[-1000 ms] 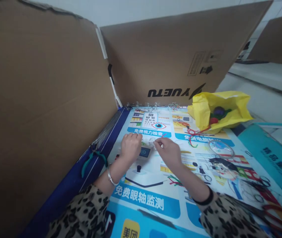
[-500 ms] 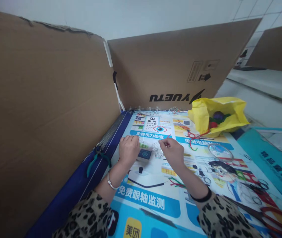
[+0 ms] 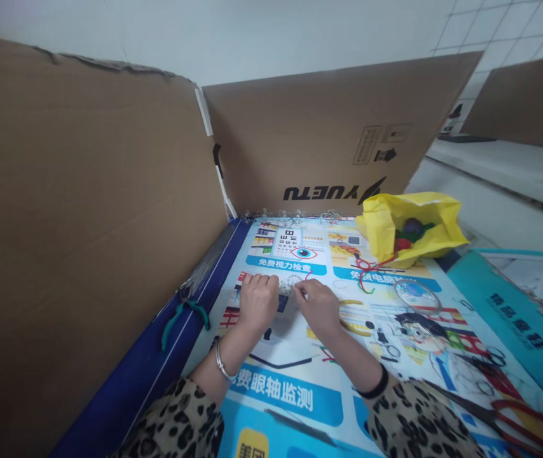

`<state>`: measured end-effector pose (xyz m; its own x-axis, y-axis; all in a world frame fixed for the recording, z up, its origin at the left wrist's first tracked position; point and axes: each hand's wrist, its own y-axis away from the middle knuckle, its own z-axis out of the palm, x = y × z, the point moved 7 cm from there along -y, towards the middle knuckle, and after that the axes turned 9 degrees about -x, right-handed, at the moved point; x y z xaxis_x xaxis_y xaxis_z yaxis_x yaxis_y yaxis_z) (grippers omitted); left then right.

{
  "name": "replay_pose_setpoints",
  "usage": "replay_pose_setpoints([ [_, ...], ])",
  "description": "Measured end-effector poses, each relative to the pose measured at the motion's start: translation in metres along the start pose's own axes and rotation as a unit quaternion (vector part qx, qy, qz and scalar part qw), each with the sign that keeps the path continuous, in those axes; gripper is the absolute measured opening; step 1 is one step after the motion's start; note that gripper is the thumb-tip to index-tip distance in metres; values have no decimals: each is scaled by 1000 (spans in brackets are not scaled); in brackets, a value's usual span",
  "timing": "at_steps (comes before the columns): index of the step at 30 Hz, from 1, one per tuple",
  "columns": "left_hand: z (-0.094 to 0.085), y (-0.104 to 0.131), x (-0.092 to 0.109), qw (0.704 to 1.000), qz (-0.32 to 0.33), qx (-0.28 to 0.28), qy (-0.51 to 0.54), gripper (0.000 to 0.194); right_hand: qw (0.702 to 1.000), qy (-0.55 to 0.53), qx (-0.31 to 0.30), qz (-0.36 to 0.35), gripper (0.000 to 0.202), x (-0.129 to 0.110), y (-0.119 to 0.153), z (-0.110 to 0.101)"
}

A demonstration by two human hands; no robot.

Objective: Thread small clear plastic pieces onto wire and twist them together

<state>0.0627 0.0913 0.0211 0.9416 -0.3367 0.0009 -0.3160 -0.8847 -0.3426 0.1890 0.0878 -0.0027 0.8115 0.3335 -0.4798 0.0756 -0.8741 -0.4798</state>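
Observation:
My left hand is closed, back of the hand up, its fingertips curled out of sight. Facing it, my right hand makes a pinch with thumb and forefinger. Between the two lies a small, clear, tangled wire piece, perhaps beaded; both hands are at its edges. A short red strand shows just beyond the right fingertips. Yellow-handled pliers lie partly behind the right forearm, and red and green cords show under it.
Teal-handled pliers and a bundle of thin wires lie along the left cardboard wall. A yellow bag with yarn balls stands at the back right. Tape roll, large scissors and small scissors lie to the right.
Both hands have come lower in view, and the left has moved right, closer to the right one. The wire piece now sits between the fingertips. The view has tilted slightly.

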Motion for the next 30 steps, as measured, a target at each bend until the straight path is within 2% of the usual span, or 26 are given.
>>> replay_pose_setpoints([
  [6,9,5,-4,998,-14,-23,51,9,997,-52,-16,59,20,20,11,-4],
  [13,11,5,-5,994,-8,-46,103,9,985,-108,-21,134,21,33,14,-9],
  [30,10,10,-11,971,67,-20,230,14,947,-237,-64,207,16,55,13,-2],
])
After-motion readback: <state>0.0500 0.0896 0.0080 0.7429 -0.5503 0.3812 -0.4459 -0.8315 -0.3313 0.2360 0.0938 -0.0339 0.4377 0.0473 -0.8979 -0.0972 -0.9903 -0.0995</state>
